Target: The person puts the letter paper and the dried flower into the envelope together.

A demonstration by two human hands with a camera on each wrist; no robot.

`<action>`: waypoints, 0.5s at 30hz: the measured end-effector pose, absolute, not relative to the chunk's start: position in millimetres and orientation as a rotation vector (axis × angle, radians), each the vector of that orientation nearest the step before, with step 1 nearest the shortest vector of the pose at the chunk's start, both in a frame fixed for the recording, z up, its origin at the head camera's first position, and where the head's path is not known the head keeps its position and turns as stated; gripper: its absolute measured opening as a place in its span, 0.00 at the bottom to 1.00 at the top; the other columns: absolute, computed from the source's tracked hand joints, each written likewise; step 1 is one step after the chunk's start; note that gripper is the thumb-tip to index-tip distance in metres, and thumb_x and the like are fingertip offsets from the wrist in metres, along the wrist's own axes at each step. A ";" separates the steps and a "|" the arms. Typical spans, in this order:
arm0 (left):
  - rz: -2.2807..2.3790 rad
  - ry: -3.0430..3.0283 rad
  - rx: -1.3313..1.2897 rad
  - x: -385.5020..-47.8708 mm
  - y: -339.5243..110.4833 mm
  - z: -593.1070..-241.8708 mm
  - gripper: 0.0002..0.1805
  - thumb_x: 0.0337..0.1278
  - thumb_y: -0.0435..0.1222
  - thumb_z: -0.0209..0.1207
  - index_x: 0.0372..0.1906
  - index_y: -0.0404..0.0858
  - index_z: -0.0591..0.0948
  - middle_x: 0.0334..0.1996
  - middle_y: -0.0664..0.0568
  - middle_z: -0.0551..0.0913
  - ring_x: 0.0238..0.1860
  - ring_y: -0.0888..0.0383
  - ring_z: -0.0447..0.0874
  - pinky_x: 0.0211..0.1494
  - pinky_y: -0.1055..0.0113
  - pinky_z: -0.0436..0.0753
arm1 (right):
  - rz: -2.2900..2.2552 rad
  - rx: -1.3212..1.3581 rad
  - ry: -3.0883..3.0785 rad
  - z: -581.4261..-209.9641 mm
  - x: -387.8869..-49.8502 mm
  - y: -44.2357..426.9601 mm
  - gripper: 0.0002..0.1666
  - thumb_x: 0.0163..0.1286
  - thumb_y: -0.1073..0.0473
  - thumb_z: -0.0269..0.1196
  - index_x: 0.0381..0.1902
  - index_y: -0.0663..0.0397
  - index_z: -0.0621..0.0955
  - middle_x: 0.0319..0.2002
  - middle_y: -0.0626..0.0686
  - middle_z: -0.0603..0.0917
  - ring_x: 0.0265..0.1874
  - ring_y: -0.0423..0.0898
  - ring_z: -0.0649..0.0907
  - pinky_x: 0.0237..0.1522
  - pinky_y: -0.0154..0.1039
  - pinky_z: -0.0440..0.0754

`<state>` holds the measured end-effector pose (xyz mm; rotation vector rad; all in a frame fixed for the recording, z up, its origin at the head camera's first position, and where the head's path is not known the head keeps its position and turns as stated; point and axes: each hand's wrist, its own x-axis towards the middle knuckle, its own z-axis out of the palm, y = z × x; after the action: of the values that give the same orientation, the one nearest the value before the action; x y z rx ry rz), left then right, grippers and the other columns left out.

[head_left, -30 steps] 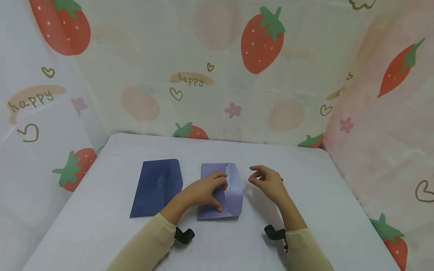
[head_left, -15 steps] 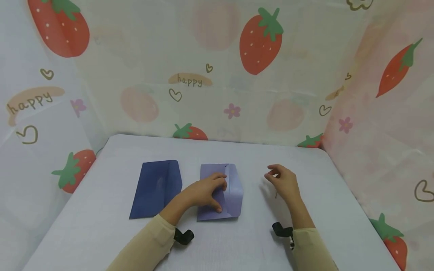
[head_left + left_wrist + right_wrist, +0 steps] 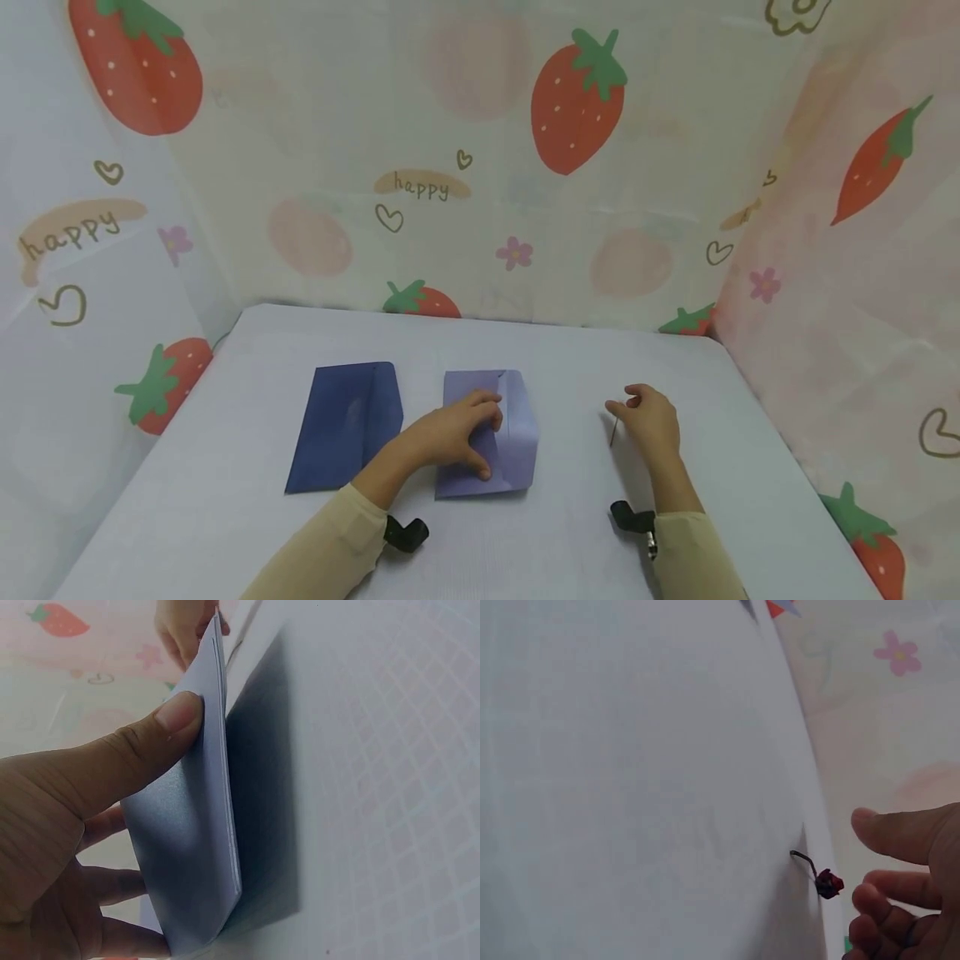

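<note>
A light purple envelope lies on the white table, its flap side to the right. My left hand rests on it with thumb and fingers spread apart. In the left wrist view the thumb presses the face of the purple envelope, whose near edge stands off the table. To the right, my right hand hovers over a small dried flower, of which only the thin stem shows in the head view. The right wrist view shows its dark red dried flower apart from the parted thumb and fingers.
A dark blue envelope lies on the table left of the purple one, partly behind the left forearm. The white table is bordered by a strawberry-print cloth at the back and sides.
My right hand has moved right, away from the purple envelope, to a place over the dried flower, and its stem has come into view. The left hand stays on the purple envelope.
</note>
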<state>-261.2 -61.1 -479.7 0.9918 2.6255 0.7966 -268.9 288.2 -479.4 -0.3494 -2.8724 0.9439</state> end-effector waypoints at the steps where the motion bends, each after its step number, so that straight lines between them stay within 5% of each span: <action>1: 0.795 2.628 0.988 -261.3 -61.6 -479.4 0.33 0.39 0.52 0.81 0.50 0.50 0.76 0.77 0.56 0.62 0.69 0.54 0.72 0.63 0.55 0.78 | 0.949 -0.363 -2.881 -480.7 -269.5 288.0 0.35 0.68 0.47 0.69 0.64 0.64 0.77 0.50 0.64 0.84 0.47 0.59 0.82 0.46 0.53 0.80; 15: 0.783 2.640 1.003 -263.1 -65.1 -476.4 0.34 0.40 0.53 0.81 0.51 0.51 0.76 0.78 0.55 0.62 0.69 0.54 0.72 0.64 0.57 0.78 | 0.910 -0.373 -2.911 -489.2 -273.8 284.0 0.24 0.66 0.51 0.69 0.53 0.63 0.83 0.43 0.60 0.86 0.41 0.55 0.83 0.41 0.49 0.79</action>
<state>-263.1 -65.1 -476.4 1.0035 2.6398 0.7835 -273.8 284.0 -489.2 -0.3728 -2.9110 0.9105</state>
